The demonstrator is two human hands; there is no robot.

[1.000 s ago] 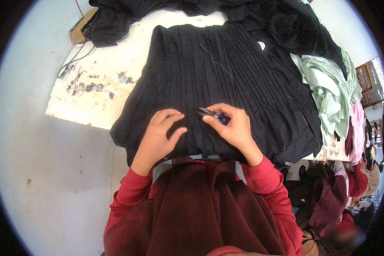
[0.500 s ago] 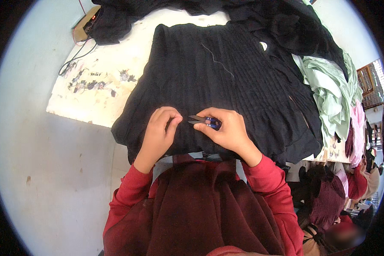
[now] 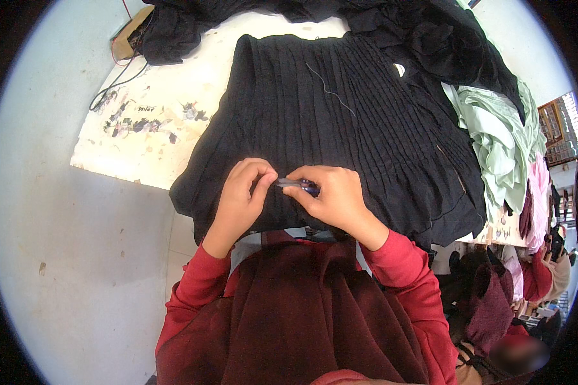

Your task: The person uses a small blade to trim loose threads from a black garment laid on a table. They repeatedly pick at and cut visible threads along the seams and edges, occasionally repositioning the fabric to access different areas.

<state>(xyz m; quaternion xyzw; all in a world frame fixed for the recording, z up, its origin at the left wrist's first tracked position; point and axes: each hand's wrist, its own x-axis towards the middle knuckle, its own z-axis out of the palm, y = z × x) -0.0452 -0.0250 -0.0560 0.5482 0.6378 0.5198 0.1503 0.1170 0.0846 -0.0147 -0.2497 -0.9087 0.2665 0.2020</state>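
"gripping what, in the right hand (image 3: 338,194)?"

"clasping small thread snips (image 3: 289,183) between thumb and fingers, grey blades closed or nearly so and pointing left, blue showing at the handle."

"and in the left hand (image 3: 240,190)?"

"pinched together at thumb and forefinger, just beside the blade tips. impossible to tell of anything held in that pinch."

"set over what?"

"over the near part of the black pleated cloth (image 3: 282,109), spread across the desk (image 3: 199,77), with a loose pale thread (image 3: 332,94) lying curved farther up."

"seeing any labels or writing?"

"noting a small white patch (image 3: 399,69) near the cloth's upper right, unclear whether a label. at the desk's left, above flower-like dark blotches (image 3: 141,128), a short line of dark writing (image 3: 146,110), too small for sure reading. to the right, pale green cloth (image 3: 494,147) and pink cloth (image 3: 538,199), both unlabelled to view."
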